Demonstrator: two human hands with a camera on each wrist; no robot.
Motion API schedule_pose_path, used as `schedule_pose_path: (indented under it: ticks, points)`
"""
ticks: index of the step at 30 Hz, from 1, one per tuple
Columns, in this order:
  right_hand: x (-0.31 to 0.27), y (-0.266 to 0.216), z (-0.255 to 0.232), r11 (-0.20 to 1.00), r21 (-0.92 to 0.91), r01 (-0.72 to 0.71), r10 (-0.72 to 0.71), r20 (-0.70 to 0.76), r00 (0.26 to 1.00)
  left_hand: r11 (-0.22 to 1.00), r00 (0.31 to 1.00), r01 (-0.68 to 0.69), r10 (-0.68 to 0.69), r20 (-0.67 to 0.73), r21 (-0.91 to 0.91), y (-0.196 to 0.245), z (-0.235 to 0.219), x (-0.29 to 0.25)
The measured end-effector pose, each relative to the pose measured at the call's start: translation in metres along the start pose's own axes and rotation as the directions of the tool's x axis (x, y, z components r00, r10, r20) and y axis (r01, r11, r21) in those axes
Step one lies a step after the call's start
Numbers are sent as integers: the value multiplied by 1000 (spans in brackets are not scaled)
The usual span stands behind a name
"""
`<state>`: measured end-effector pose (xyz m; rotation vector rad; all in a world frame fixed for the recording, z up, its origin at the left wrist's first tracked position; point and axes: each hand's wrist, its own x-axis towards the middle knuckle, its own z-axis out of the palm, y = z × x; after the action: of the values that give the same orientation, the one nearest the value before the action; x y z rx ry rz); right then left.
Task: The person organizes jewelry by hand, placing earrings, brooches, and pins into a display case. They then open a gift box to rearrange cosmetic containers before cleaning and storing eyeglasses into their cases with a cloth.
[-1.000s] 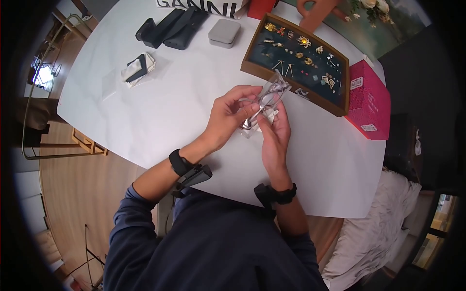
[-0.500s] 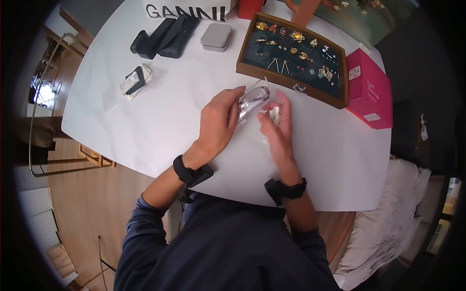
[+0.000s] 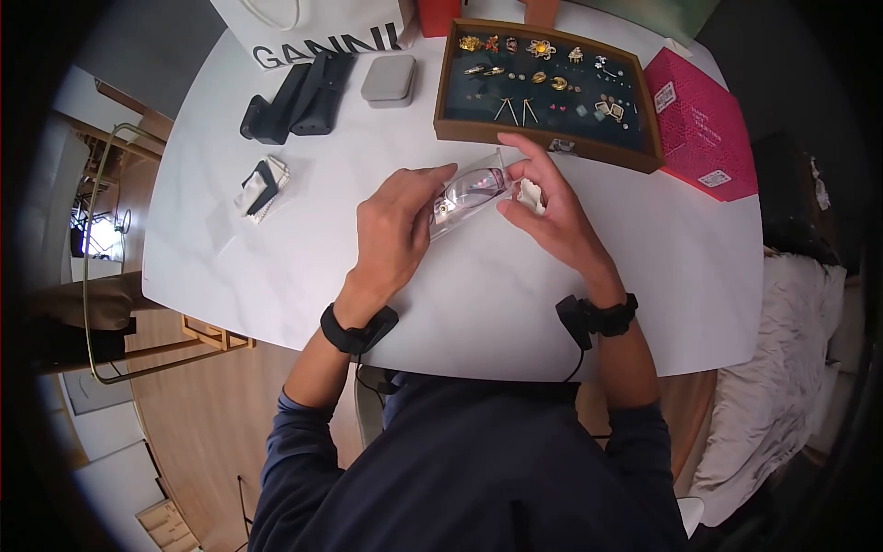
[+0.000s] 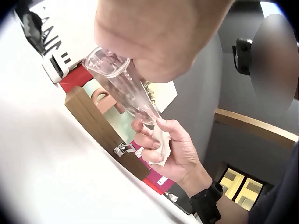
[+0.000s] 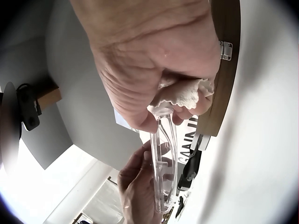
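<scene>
Over the white table, my left hand grips one end of clear-framed eyeglasses, its fingers hiding part of them. A crumpled cream cleaning cloth is tucked in my right hand, whose thumb and fingers come right up to the other end of the glasses. From the right wrist, the cloth's wavy edge shows between fingers and palm, just above the clear frame. The left wrist view has a lens rim near the left hand and the cloth at the far end.
Beyond the hands stands a wooden display case of jewellery, beside a pink box. Farther left are a grey case, black folded objects, a white paper bag and small folded cloths on clear plastic.
Both hands held the glasses a second ago; the right hand then drew apart with the cloth and is now back at their right end. The head view has shifted.
</scene>
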<state>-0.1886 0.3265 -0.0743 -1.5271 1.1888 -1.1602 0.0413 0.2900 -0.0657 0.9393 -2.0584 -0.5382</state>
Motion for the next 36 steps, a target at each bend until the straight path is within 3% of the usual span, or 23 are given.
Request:
schedule_pose_path:
  ticks: [4,7,10,13,16,17,20,23,26,29,32,35,36]
  points:
    - [0,-1,-1,997,-72,13,-12,18,1000,999,999,30,-30,-16,-15,-3,2,-1]
    - [0,-4,0,996,-89,-12,13,16,1000,982,988,155,-156,7,-104,-4,3,-2]
    - [-6,-13,17,945,277,-172,203,-84,976,981,993,110,-116,-32,-157,-4,10,-2]
    - [-9,4,27,662,590,-462,382,265,885,988,993,86,-94,-66,-126,6,20,-2]
    - [-8,2,39,663,607,-437,412,191,891,992,997,-79,79,-10,-93,14,18,3]
    - [-5,4,43,623,686,-376,410,124,904,978,995,-98,95,-26,-185,11,20,3]
    - [-5,4,36,565,706,-428,467,155,871,975,995,-92,96,14,-204,3,21,2]
    - [-10,12,27,583,683,-441,356,274,894,950,994,58,-28,103,-307,2,17,4]
    - [-11,5,31,672,651,-354,388,99,916,800,909,412,-332,251,-436,18,15,8]
    - [-15,7,30,725,586,-362,366,118,923,791,908,410,-305,287,-454,7,16,3]
    - [-19,-1,31,790,509,-343,361,66,930,692,855,507,-331,399,-514,0,10,5]
    - [-20,10,36,894,288,-344,366,-26,930,651,823,559,-363,436,-513,0,9,2]
    - [-21,13,37,917,295,-270,314,-113,943,667,836,538,-343,428,-515,-2,9,0]
